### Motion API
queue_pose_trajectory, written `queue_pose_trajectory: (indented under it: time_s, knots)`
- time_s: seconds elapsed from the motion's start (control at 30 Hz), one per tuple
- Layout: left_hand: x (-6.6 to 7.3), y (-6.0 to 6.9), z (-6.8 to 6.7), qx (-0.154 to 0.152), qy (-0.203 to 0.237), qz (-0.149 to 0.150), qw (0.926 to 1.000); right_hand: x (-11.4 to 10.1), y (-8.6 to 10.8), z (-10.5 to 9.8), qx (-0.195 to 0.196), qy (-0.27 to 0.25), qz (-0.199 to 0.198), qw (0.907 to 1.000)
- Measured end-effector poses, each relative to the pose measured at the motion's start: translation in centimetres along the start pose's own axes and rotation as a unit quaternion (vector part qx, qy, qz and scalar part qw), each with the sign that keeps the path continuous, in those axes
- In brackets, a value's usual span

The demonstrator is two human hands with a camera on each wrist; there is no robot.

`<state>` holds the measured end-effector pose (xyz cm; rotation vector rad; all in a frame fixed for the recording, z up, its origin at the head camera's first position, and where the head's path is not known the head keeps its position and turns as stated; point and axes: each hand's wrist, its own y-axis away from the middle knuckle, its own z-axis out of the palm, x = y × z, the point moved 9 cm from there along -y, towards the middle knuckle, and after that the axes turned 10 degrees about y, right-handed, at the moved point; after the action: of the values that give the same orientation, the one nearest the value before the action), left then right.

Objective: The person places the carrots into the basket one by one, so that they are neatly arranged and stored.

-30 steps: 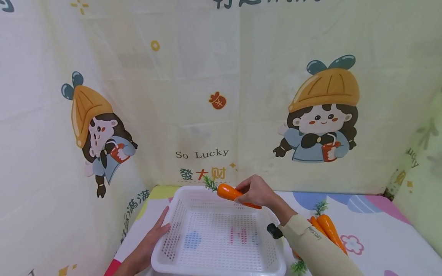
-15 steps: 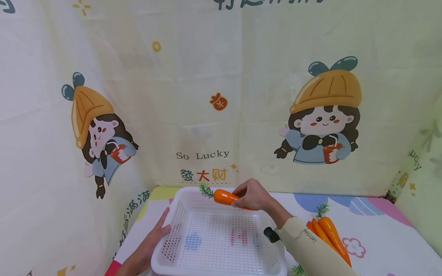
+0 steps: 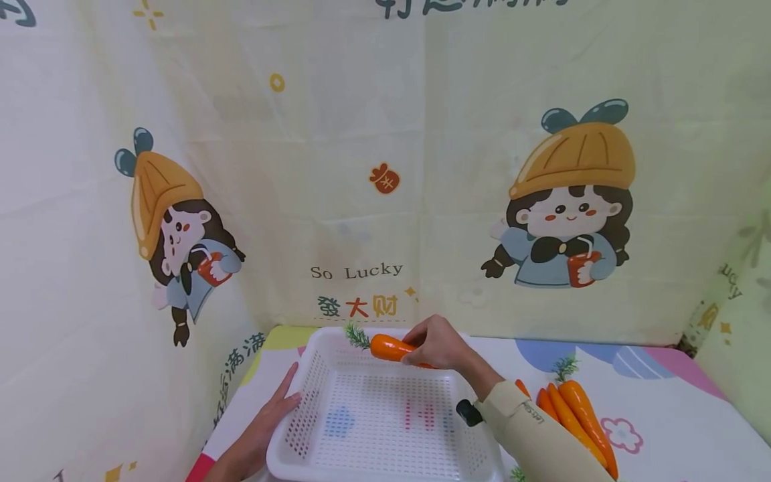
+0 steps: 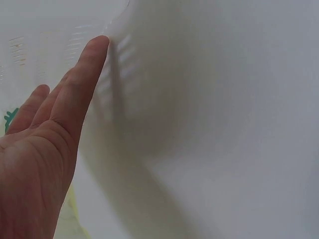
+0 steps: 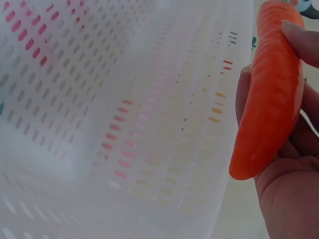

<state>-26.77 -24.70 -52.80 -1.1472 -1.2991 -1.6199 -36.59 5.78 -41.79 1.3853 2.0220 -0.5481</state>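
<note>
A white perforated basket [image 3: 385, 462] stands on the table, with no carrot in it. Above its far rim my right hand [image 3: 440, 345] pinches an orange carrot [image 3: 388, 347] between thumb and fingers, green leaves pointing left. In the right wrist view the carrot [image 5: 271, 94] lies across the fingers of my right hand [image 5: 294, 189], beside the basket wall [image 5: 164, 124]. With straight fingers, my left hand [image 3: 271, 418] touches the basket's left side. The left wrist view shows my left hand [image 4: 55, 124] against the basket wall [image 4: 50, 45].
Several carrots [image 3: 581, 415] lie on the patterned table [image 3: 668, 415] to the right, partly behind my right sleeve [image 3: 536, 435]. More green leaves [image 3: 518, 474] show near the basket's right corner. A printed cloth [image 3: 361, 221] hangs behind the table.
My right hand has moved a little left and down with the carrot over the basket. More of the carrots on the right has come into sight beside the sleeve. The left hand stays at the basket.
</note>
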Motion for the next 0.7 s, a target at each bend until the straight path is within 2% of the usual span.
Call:
queue_pose_trajectory:
  time_s: [0.4, 0.7]
  knots:
    - [0.1, 0.1, 0.2, -0.003, -0.002, 0.001, 1.0000, 0.0, -0.7, 0.9, 0.002, -0.002, -0.008, 1.0000]
    - [0.3, 0.0, 0.5, -0.009, -0.005, 0.018, 0.9998, 0.3, -1.0, 1.7, 0.003, -0.008, 0.001, 1.0000]
